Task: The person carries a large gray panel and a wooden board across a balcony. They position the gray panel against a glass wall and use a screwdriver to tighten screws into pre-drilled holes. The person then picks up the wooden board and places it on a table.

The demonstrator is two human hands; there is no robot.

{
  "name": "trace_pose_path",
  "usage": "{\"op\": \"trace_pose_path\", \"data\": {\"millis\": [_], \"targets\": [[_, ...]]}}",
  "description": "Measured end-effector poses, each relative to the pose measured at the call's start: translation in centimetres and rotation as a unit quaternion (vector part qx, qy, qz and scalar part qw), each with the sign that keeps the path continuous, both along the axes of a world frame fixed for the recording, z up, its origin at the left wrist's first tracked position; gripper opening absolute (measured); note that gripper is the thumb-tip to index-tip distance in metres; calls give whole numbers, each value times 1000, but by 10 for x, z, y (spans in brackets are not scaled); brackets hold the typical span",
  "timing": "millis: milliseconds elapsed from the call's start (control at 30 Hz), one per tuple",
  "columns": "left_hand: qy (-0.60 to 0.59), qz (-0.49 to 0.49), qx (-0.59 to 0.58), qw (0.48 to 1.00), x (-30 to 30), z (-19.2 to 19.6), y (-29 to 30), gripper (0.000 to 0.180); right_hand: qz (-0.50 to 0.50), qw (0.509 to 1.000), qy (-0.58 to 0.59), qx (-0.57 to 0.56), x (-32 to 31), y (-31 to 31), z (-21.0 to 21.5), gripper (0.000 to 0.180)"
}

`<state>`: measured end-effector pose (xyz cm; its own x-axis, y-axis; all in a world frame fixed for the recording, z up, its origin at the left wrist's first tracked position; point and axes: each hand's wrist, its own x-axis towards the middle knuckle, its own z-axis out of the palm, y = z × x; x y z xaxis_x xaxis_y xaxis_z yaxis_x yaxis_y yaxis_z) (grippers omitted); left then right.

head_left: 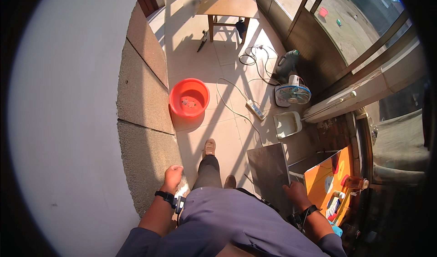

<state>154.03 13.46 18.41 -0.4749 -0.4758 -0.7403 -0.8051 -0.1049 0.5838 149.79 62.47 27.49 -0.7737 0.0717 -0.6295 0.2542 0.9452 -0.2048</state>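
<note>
My right hand point(297, 194) grips the right edge of a flat dark grey panel point(268, 170), which hangs at my right side. The panel's lower part is hidden behind my clothing and arm. On the other side, my left hand point(173, 177) is curled closed beside the stone-faced wall base, and nothing shows in it. Ahead on the tiled floor stands a red plastic basin point(187, 113) with a few marks or bits at its bottom.
A wooden table point(227, 4) stands far ahead, a dark tool point(202, 41) on the floor near it. Along the right lie a power strip point(255, 110) with trailing cords, a fan point(293, 93), a grey jug point(287, 62) and a white tray point(287, 124). An orange board point(318, 177) is close by my right hand.
</note>
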Motion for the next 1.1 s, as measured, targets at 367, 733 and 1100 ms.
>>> {"op": "trace_pose_path", "data": {"millis": [367, 733, 1100], "targets": [[116, -246, -148, 951, -361, -9, -83, 30, -119, 992, -30, -1, -164, -45, -44, 34], [172, -369, -247, 879, -707, 36, -62, 32, -204, 977, -8, -63, -335, -61, -95, 26], [216, -456, -365, 782, -1065, 24, -54, 29, -240, 970, -24, -32, -568, -116, -90, 21]]}}
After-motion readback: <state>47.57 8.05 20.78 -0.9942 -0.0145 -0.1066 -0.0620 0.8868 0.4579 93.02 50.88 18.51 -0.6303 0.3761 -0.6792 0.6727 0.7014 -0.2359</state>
